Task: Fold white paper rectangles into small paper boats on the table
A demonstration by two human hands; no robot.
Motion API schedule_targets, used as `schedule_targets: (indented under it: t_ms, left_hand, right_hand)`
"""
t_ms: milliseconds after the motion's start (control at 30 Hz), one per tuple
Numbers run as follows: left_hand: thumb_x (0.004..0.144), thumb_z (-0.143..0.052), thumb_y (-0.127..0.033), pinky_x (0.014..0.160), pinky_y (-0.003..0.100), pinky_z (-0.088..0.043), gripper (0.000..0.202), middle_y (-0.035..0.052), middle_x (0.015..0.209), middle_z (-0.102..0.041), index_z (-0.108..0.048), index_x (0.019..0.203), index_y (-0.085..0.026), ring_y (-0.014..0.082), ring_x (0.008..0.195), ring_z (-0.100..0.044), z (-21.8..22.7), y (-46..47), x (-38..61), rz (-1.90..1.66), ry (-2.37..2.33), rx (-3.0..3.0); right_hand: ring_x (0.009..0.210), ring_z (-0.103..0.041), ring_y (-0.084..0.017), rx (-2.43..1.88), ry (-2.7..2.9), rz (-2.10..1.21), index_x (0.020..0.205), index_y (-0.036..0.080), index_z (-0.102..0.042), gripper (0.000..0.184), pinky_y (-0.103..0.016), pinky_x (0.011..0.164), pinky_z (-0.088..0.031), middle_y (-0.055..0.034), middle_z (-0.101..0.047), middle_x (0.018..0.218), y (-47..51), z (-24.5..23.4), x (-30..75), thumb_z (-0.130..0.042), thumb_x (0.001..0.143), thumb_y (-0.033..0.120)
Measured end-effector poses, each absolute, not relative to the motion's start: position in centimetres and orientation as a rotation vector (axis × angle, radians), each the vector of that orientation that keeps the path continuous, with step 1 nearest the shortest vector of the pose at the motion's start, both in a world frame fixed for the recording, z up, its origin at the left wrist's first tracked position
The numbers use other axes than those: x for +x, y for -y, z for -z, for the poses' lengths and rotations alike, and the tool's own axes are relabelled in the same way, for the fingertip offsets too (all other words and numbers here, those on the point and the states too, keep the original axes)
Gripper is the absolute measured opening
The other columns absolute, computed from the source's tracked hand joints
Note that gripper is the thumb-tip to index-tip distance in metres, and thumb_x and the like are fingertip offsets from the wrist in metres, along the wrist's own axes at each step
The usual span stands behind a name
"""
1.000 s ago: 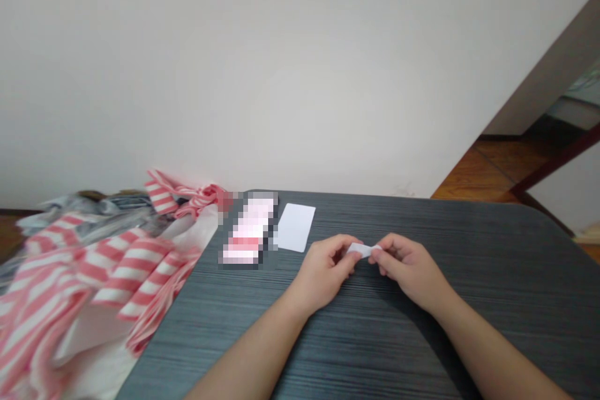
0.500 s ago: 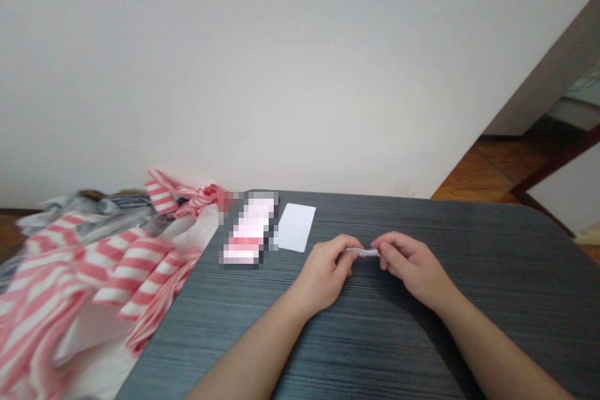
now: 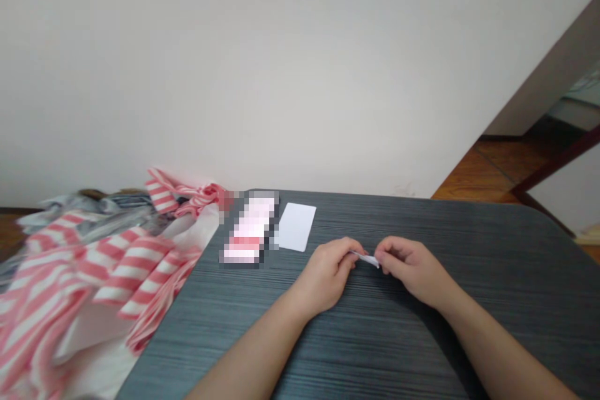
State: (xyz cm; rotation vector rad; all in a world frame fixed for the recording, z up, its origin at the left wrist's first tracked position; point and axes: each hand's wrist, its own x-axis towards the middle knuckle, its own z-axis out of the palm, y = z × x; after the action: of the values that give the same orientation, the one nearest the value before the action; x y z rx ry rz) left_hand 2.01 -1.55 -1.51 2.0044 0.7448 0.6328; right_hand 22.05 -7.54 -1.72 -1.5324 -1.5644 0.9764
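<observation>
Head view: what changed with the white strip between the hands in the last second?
The white paper strip has tilted: its end at the right hand now sits lower than its end at the left hand. Both hands hold it. The white card stayed put.

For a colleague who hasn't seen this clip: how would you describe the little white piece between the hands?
On the dark grey table, find the blank white card near the far edge. Just in front of it, to the right, the left hand and right hand meet, pinching a small folded white strip, the only thing held, and narrower than the card.
</observation>
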Motion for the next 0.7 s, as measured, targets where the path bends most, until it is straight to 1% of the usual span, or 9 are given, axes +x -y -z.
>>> schedule_targets:
  t_ms: [233, 367, 467, 567, 633, 700]
  left_hand:
    - [0.094, -0.044, -0.018, 0.086, 0.029, -0.047, 0.022, 0.0053, 0.097, -0.070, -0.066, 0.096, -0.019, 0.0174, 0.092, -0.063, 1.23, 1.60, 1.98, -0.659, -0.704, 2.012]
    - [0.093, -0.049, -0.020, 0.085, 0.028, -0.046, 0.019, 0.0058, 0.098, -0.070, -0.067, 0.096, -0.019, 0.0175, 0.091, -0.062, 1.12, 1.60, 2.02, -0.671, -0.665, 2.041]
    - [0.092, -0.051, -0.021, 0.084, 0.027, -0.046, 0.018, 0.0054, 0.095, -0.070, -0.068, 0.092, -0.018, 0.0172, 0.090, -0.062, 1.07, 1.61, 2.10, -0.652, -0.641, 2.068]
    - [0.094, -0.049, -0.024, 0.080, 0.026, -0.045, 0.021, 0.0047, 0.091, -0.070, -0.069, 0.088, -0.018, 0.0170, 0.086, -0.062, 1.04, 1.66, 2.18, -0.649, -0.704, 2.057]
    - [0.094, -0.049, -0.027, 0.075, 0.025, -0.045, 0.022, 0.0039, 0.087, -0.070, -0.069, 0.087, -0.019, 0.0169, 0.082, -0.062, 1.08, 1.67, 2.20, -0.665, -0.785, 2.031]
    - [0.092, -0.051, -0.029, 0.069, 0.024, -0.044, 0.021, 0.0030, 0.084, -0.070, -0.069, 0.087, -0.019, 0.0166, 0.077, -0.061, 1.21, 1.64, 2.22, -0.679, -0.867, 1.997]
  right_hand:
    - [0.061, -0.052, -0.014, -1.555, 1.554, -0.953, 0.072, 0.019, -0.059, 0.019, -0.024, 0.058, -0.041, 0.0021, -0.056, 0.062, 7.59, 1.44, 21.80, -0.053, 0.089, 0.027]
    - [0.061, -0.051, -0.014, -1.570, 1.558, -0.943, 0.073, 0.019, -0.058, 0.019, -0.025, 0.059, -0.041, 0.0026, -0.055, 0.062, 7.61, 1.25, 21.75, -0.052, 0.089, 0.028]
    - [0.061, -0.051, -0.014, -1.576, 1.577, -0.931, 0.072, 0.019, -0.058, 0.021, -0.025, 0.060, -0.041, 0.0026, -0.055, 0.062, 7.61, 1.07, 21.71, -0.052, 0.090, 0.028]
    - [0.060, -0.052, -0.014, -1.573, 1.573, -0.916, 0.071, 0.020, -0.057, 0.022, -0.025, 0.059, -0.041, 0.0025, -0.055, 0.061, 7.64, 1.22, 21.64, -0.052, 0.090, 0.030]
    - [0.060, -0.052, -0.014, -1.556, 1.543, -0.901, 0.078, 0.020, -0.059, 0.019, -0.025, 0.059, -0.042, 0.0023, -0.055, 0.062, 7.70, 1.57, 21.59, -0.052, 0.091, 0.031]
    - [0.064, -0.055, -0.016, -1.513, 1.524, -0.849, 0.088, 0.021, -0.060, 0.013, -0.026, 0.060, -0.045, 0.0002, -0.059, 0.069, 7.80, 1.96, 21.57, -0.054, 0.091, 0.031]
